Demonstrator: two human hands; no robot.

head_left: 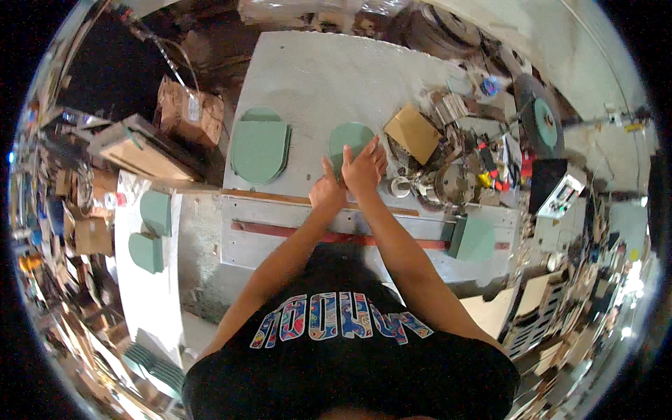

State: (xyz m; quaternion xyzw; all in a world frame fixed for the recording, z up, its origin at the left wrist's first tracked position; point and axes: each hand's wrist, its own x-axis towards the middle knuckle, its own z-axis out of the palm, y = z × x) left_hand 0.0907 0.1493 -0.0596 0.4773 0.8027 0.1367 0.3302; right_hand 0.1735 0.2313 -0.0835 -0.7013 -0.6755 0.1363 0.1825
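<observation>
On the pale worktop lies a thin green panel (351, 133) with a rounded far end. My right hand (364, 166) rests over its right near part, thumb and fingers spread apart. Close against it, my left hand (327, 189) is at the panel's near left edge with one finger stretched forward; its other fingers are partly hidden by the right hand. Neither hand visibly grips anything. Left of them sits a stack of similar green panels (259, 150), each with one rounded end.
A wooden strip (280, 197) and a red strip (336, 236) cross the near side. Right of my hands are a brown square block (413, 133), a white cup (400, 187) and scattered tools. More green pieces (155, 212) stand on a white board at left, another (474, 236) at near right.
</observation>
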